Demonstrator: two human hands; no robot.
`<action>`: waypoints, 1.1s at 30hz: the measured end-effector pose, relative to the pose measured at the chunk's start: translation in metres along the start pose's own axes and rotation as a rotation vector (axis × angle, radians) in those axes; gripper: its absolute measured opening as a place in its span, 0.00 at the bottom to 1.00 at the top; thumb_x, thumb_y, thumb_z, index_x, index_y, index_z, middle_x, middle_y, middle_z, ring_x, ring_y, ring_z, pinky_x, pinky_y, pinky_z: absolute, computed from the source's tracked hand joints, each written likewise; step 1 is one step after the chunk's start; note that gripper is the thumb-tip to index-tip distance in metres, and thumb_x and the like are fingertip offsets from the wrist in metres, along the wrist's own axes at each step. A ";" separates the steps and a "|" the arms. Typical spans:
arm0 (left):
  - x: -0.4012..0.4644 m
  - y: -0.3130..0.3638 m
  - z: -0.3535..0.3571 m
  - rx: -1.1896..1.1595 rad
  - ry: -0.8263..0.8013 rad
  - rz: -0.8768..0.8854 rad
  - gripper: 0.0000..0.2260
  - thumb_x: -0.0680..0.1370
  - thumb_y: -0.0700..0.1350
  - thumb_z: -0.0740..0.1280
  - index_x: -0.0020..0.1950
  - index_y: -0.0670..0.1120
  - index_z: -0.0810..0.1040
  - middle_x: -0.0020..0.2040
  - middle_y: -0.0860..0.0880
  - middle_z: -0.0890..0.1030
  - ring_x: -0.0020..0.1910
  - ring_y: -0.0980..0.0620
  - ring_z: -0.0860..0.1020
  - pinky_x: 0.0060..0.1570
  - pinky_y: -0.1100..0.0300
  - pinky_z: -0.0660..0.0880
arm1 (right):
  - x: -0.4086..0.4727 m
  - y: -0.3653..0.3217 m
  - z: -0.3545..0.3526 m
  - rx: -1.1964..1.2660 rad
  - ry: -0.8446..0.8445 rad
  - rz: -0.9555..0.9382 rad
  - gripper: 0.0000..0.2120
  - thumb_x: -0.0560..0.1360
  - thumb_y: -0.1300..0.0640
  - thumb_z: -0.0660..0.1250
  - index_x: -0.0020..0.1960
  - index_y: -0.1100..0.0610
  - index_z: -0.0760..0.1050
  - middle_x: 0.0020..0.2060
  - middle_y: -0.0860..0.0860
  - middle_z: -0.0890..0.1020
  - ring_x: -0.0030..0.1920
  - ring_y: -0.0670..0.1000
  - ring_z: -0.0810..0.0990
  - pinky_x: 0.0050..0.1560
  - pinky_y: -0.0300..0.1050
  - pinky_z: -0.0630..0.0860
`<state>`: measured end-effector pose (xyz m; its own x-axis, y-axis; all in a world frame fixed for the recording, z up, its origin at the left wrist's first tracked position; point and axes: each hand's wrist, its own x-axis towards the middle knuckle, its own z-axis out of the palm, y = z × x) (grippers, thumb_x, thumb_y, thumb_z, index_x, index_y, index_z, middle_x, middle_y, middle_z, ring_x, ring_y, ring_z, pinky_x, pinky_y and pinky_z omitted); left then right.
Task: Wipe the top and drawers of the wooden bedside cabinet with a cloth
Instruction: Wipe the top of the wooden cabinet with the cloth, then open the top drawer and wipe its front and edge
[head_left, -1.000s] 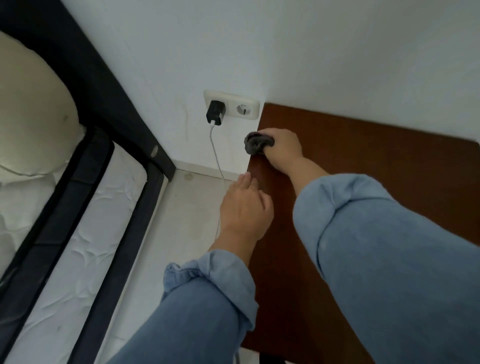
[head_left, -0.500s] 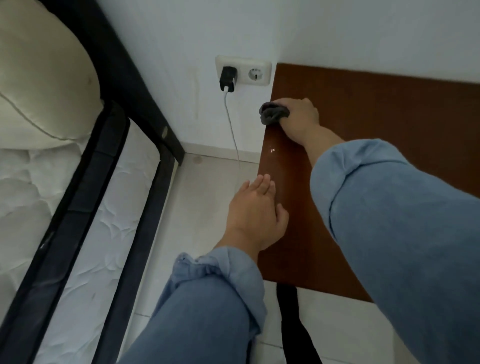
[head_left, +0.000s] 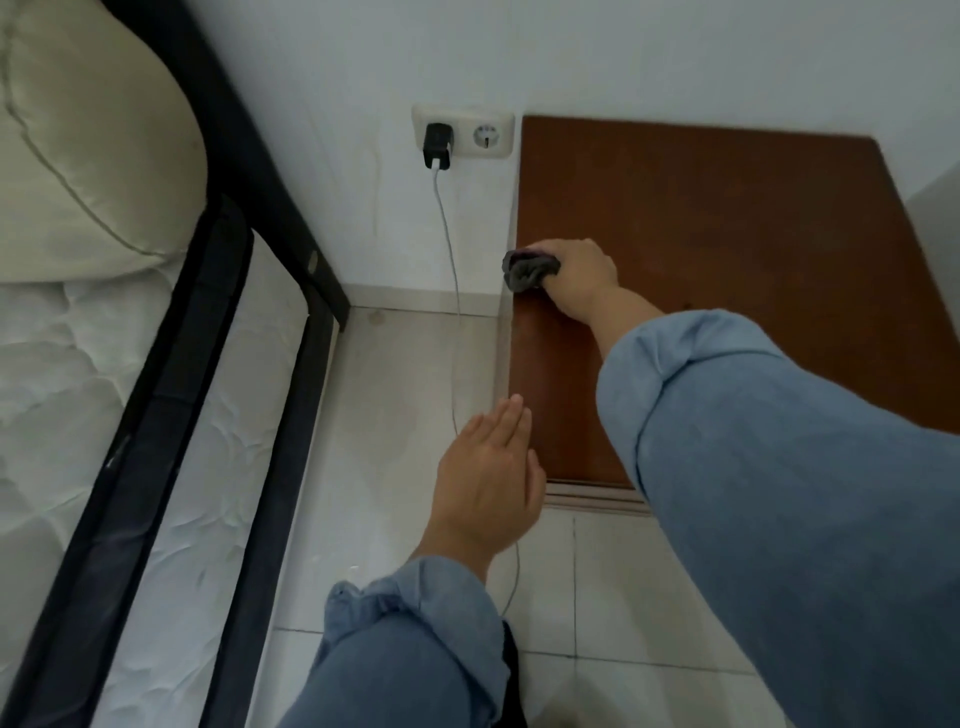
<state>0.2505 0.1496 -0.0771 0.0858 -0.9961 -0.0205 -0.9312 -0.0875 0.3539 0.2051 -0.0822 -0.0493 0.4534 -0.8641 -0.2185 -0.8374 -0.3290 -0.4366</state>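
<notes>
The wooden bedside cabinet (head_left: 717, 249) shows its reddish-brown top from above, set against the white wall. My right hand (head_left: 582, 278) grips a bunched dark grey cloth (head_left: 530, 269) at the top's left edge, about halfway along it. My left hand (head_left: 488, 483) is flat with straight fingers near the front left corner of the cabinet, fingertips at its left edge, holding nothing. The drawer fronts are hidden below the top; only a thin strip of the front edge shows.
A wall socket (head_left: 485, 136) with a black charger (head_left: 437, 146) sits left of the cabinet; its white cable (head_left: 451, 270) hangs to the tiled floor (head_left: 395, 426). A black bed frame (head_left: 223, 332) with mattress and pillow (head_left: 88, 150) fills the left.
My right hand has dragged the cloth along the left edge toward the front. My left hand has slid back to the front corner. The view has pulled back, showing the cabinet's front edge.
</notes>
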 end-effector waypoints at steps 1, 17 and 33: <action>-0.003 -0.002 0.002 0.006 -0.022 -0.002 0.25 0.75 0.48 0.54 0.65 0.39 0.77 0.66 0.42 0.77 0.63 0.47 0.78 0.65 0.52 0.71 | -0.001 -0.002 -0.001 -0.005 0.002 0.000 0.19 0.78 0.58 0.54 0.64 0.44 0.74 0.63 0.52 0.77 0.66 0.59 0.70 0.66 0.51 0.67; -0.030 0.009 0.033 -0.314 0.136 -0.389 0.40 0.77 0.53 0.67 0.80 0.46 0.44 0.80 0.50 0.52 0.77 0.50 0.59 0.74 0.56 0.59 | -0.101 0.002 0.024 0.002 -0.016 -0.086 0.19 0.79 0.58 0.52 0.64 0.43 0.72 0.64 0.51 0.76 0.66 0.58 0.66 0.63 0.50 0.63; -0.128 0.064 0.047 -0.367 0.152 -0.654 0.19 0.79 0.37 0.62 0.70 0.42 0.71 0.67 0.41 0.76 0.65 0.42 0.74 0.64 0.52 0.71 | -0.312 0.094 0.038 0.157 -0.125 -0.048 0.12 0.78 0.61 0.55 0.46 0.52 0.77 0.48 0.56 0.81 0.50 0.60 0.78 0.51 0.52 0.75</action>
<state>0.1630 0.2712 -0.0953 0.6513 -0.7282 -0.2133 -0.4993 -0.6230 0.6022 -0.0027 0.1709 -0.0557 0.5346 -0.7915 -0.2963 -0.7604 -0.2974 -0.5774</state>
